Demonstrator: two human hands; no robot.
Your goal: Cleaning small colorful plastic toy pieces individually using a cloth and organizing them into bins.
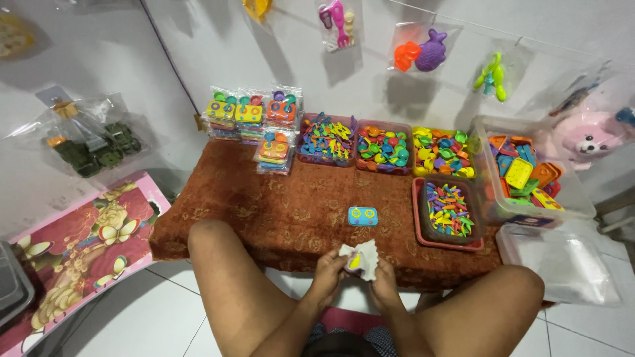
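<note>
Both hands, left (329,270) and right (381,281), close their grip on a small bag (362,258) with a toy piece inside. Packed bags (254,114) stand stacked at the bench's (264,205) back; a blue toy (362,215) and full bins (450,210) look unpacked yet

Home toy-packing spot: sorted toy bins (383,147), bagged toys (338,23) on wall.

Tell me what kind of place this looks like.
Probably a home workspace for packing small plastic toys. Open bins of colourful toy pieces line a low cloth-covered table, sealed toy packets are stacked behind them, and more bagged toys hang on the wall, above a tiled floor.
</note>
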